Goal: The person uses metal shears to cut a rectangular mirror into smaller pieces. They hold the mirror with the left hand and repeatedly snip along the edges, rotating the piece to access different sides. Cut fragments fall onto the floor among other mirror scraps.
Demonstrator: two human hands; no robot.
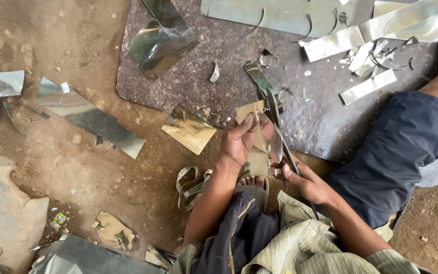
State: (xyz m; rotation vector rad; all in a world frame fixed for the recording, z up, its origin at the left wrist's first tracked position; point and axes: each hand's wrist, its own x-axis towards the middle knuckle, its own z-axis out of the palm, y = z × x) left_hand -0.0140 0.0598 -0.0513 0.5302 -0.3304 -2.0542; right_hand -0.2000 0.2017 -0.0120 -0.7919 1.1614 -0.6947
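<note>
Left hand (239, 139) pinching sheet-metal piece (258, 147), right hand (305, 181) gripping snips (276, 122) — handles partly hidden

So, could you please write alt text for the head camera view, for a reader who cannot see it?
Seated on dirt ground, a person holds a small sheet-metal piece in the left hand and grips tin snips with the right hand, blades at the piece. Shiny metal offcuts lie on a dark mat.
</note>
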